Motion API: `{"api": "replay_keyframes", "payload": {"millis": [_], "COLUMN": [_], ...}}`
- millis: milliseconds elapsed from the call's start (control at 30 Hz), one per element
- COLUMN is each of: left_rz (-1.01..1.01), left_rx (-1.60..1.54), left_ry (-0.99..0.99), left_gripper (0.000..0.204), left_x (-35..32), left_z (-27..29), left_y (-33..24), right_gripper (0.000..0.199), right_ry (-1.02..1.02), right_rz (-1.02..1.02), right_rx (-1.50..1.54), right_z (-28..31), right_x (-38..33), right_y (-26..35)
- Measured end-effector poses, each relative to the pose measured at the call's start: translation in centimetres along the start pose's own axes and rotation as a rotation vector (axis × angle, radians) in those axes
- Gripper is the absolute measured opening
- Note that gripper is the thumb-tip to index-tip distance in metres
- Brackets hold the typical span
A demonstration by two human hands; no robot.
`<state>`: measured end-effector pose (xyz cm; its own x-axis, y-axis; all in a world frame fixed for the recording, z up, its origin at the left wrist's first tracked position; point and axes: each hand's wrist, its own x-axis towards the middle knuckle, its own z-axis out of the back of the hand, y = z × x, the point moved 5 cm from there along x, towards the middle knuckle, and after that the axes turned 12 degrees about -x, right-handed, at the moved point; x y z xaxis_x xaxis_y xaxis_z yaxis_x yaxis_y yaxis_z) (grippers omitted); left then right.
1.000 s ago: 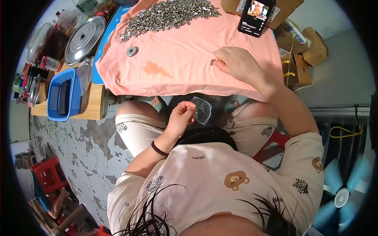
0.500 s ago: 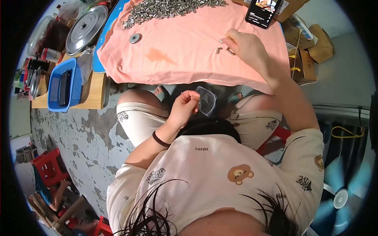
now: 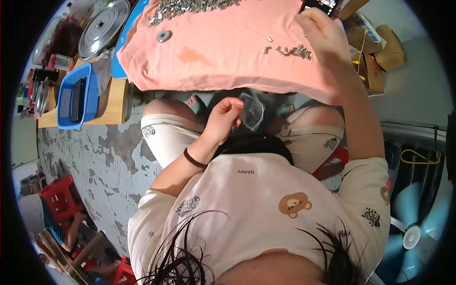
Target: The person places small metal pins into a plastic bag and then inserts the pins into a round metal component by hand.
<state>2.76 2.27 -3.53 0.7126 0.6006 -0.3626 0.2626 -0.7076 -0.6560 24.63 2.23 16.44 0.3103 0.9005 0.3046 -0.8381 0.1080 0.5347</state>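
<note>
My left hand (image 3: pixel 224 121), over my lap, is closed in a pinch on the edge of a clear plastic bag (image 3: pixel 255 114), which hangs below the table's front edge. My right hand (image 3: pixel 324 35) is raised at the table's right side, fingers curled, in front of a black phone (image 3: pixel 327 5) with a lit screen. The hand hides part of the phone; whether it touches it or pinches anything, I cannot tell. Below it, on the pink cloth (image 3: pixel 228 61), lie several small silvery metal cylinders (image 3: pixel 300 52). A large heap of similar cylinders (image 3: pixel 190 6) spreads across the far side.
A round grey metal disc (image 3: pixel 164 36) lies on the cloth's left. Further left, a blue basket (image 3: pixel 89 102) and a steel lid (image 3: pixel 104 28) rest by a wooden surface. Cardboard boxes (image 3: pixel 373 76) stand at right. A blue-bladed fan (image 3: pixel 411 236) is lower right.
My right hand has moved from beside the small cylinders up to the phone, uncovering more of them. My left hand keeps its pinch on the bag. The view has shifted slightly.
</note>
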Motion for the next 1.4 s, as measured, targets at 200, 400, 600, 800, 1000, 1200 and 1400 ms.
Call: {"api": "replay_keyframes", "payload": {"millis": [200,400,600,800,1000,1200,1400], "left_rz": [-0.002,-0.085,0.005,-0.015,-0.031,-0.032,-0.018], "left_rx": [-0.033,0.008,0.079,0.077,-0.010,0.008,0.009], "left_ry": [0.033,0.096,0.179,0.058,-0.016,-0.012,-0.016], "left_gripper": [0.004,0.005,0.004,0.005,0.004,0.004,0.003], "left_x": [0.2,-0.3,-0.5,-0.1,0.0,0.2,0.4], "left_z": [-0.6,-0.9,-1.5,0.0,0.4,0.2,0.4], "left_y": [0.1,0.4,2.2,1.7,0.8,0.7,0.5], "right_gripper": [0.018,0.020,0.021,0.018,0.041,0.033,0.035], "right_ry": [0.471,0.662,0.630,0.912,0.858,0.130,0.225], "right_rz": [-0.199,-0.915,-0.864,-0.741,0.019,-0.032,0.168], "right_rx": [0.645,0.948,0.882,0.661,0.108,-0.202,-0.381], "right_z": [-9.0,-19.3,-23.3,-22.7,-8.2,1.2,-1.3], "right_x": [-9.5,-15.7,-15.9,-14.9,-11.8,-5.0,-3.0], "right_y": [3.3,-1.9,-3.8,-3.6,4.0,-1.6,-3.0]}}
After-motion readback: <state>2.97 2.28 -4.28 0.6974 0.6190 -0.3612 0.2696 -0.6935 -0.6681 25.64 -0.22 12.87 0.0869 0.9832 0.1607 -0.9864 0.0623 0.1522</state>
